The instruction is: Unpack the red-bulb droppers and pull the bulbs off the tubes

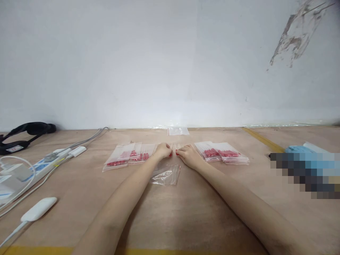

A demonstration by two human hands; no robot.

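Now | left hand (pixel 163 150) and right hand (pixel 187 155) meet fingertip to fingertip, pinching one small clear bag (pixel 174 148) between them | bag's long axis runs left-right, equally near both | empty bag (pixel 166 175) just nearer the body | filled bags (pixel 127 156) left, more filled packs (pixel 221 153) right.

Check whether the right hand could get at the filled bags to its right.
Probably yes: the right hand lies beside the filled bags, with only bare table between them.

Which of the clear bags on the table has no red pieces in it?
The empty bag lying just in front of both hands, between the forearms. The bags to the left and right hold red pieces.
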